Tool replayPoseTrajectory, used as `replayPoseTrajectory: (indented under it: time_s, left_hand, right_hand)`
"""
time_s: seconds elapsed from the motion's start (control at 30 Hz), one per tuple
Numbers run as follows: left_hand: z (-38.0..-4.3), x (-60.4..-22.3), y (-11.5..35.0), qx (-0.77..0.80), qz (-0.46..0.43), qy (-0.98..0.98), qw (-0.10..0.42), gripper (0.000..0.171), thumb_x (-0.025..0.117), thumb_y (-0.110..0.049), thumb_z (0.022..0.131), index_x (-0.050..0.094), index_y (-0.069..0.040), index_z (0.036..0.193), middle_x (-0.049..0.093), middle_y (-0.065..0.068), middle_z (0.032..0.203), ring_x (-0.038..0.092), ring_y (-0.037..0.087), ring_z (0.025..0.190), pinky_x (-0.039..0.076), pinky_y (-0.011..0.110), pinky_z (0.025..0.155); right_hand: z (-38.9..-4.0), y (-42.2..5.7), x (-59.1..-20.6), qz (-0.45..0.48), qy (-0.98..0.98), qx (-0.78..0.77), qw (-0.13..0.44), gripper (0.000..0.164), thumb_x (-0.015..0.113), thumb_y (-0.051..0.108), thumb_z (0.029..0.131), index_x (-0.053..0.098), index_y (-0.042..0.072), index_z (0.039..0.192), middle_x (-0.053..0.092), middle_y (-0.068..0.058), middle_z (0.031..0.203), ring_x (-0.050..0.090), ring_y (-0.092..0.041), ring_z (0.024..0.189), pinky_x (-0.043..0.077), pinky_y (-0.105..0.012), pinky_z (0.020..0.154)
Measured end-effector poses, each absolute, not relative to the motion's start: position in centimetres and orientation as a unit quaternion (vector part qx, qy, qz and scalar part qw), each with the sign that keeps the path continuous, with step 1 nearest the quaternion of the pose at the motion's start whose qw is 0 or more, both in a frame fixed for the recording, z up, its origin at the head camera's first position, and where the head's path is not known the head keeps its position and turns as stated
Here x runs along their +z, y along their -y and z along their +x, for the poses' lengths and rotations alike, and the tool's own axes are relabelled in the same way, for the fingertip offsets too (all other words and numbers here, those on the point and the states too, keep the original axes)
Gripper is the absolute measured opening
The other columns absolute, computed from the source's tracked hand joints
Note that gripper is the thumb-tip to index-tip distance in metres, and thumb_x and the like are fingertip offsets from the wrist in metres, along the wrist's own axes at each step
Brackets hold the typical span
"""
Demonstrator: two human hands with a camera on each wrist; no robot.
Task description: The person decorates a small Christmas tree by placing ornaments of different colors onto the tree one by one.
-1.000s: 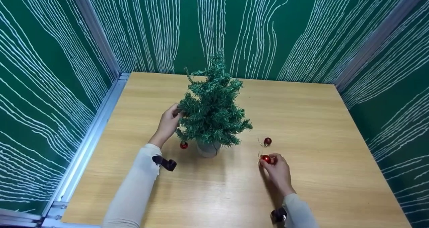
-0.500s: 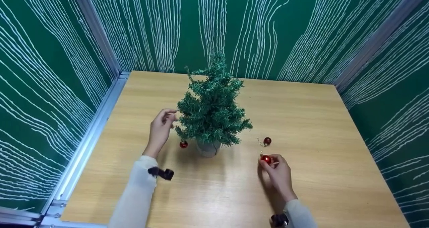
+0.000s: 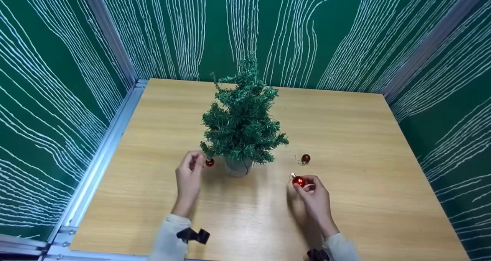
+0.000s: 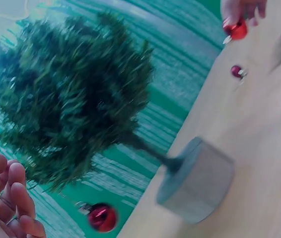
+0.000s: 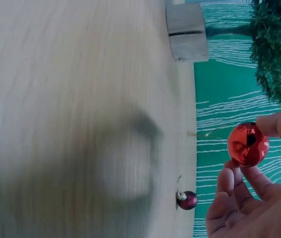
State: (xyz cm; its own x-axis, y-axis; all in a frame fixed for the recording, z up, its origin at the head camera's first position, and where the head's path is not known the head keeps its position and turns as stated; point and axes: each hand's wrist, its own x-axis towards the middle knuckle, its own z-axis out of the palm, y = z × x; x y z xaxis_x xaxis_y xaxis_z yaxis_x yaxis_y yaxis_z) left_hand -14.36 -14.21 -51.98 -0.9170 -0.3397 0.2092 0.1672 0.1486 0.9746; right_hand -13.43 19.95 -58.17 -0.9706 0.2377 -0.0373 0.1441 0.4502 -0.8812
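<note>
Woodgrain tabletop (image 3: 356,138), glossy round bauble (image 3: 299,181)

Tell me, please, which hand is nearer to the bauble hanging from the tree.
Left: the left hand is close beside the hanging bauble; the right hand is farther off, past the pot, holding another bauble.

Bright light over the bushy green artificial tree (image 3: 245,123)
Glare pools on the flat pale-wood tabletop (image 3: 245,215) this side of it, soft shadow (image 3: 296,207) to its near right; the left-wrist view smears its needles (image 4: 71,94).
</note>
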Motion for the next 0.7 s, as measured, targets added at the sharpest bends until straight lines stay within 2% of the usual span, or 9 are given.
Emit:
replayPoseTrajectory:
  time_s: [0.13, 0.2, 0.37, 0.53, 0.7]
  left_hand:
    - [-12.9, -50.9, 12.6, -0.636, 0.045, 0.75, 0.178, 0.01, 0.059, -0.004, 0.096, 0.063, 0.005, 0.095, 0.062, 0.01, 0.078, 0.053, 0.009, 0.069, 0.044, 0.021, 0.062]
    - [-13.0, -52.0, 12.1, -0.63, 0.036, 0.757, 0.169, 0.008, 0.058, -0.003, 0.096, 0.064, 0.003, 0.093, 0.061, 0.004, 0.076, 0.052, 0.008, 0.068, 0.043, 0.021, 0.061]
    - [-13.8, -55.1, 11.3, -0.624, 0.024, 0.769, 0.134, 0.013, 0.059, -0.011, 0.098, 0.064, 0.001, 0.096, 0.064, 0.011, 0.077, 0.053, 0.012, 0.068, 0.042, 0.021, 0.061]
    - [-13.7, -55.8, 10.9, -0.633, 0.002, 0.766, 0.109, 0.018, 0.058, -0.018, 0.1, 0.063, -0.001, 0.099, 0.064, 0.015, 0.082, 0.054, 0.012, 0.071, 0.043, 0.022, 0.063]
    - [-13.6, -56.0, 10.4, -0.642, -0.008, 0.76, 0.099, 0.014, 0.059, -0.015, 0.099, 0.064, -0.002, 0.096, 0.064, 0.012, 0.081, 0.057, 0.016, 0.072, 0.044, 0.022, 0.062]
  right_hand:
    - [-13.1, -19.5, -58.1, -0.107, 0.847, 0.518, 0.043, 0.031, 0.075, 0.016, 0.087, 0.062, 0.008, 0.115, 0.063, -0.009, 0.1, 0.054, -0.012, 0.081, 0.044, -0.019, 0.063]
    - [-13.0, -19.3, -58.1, -0.105, 0.846, 0.521, 0.042, 0.031, 0.075, 0.016, 0.087, 0.063, 0.008, 0.115, 0.063, -0.009, 0.1, 0.054, -0.011, 0.08, 0.044, -0.019, 0.063]
    - [-12.9, -18.8, -57.9, -0.1, 0.843, 0.527, 0.04, 0.032, 0.076, 0.013, 0.086, 0.063, 0.007, 0.114, 0.064, -0.009, 0.1, 0.055, -0.011, 0.081, 0.043, -0.02, 0.063]
    - [-12.7, -18.4, -57.8, -0.089, 0.833, 0.545, 0.044, 0.034, 0.077, 0.009, 0.083, 0.062, 0.008, 0.114, 0.066, -0.008, 0.099, 0.057, -0.012, 0.083, 0.043, -0.023, 0.069]
    - [-12.6, -18.1, -57.9, -0.079, 0.82, 0.565, 0.043, 0.036, 0.075, 0.005, 0.083, 0.061, 0.006, 0.116, 0.067, -0.008, 0.103, 0.057, -0.01, 0.087, 0.04, -0.026, 0.078]
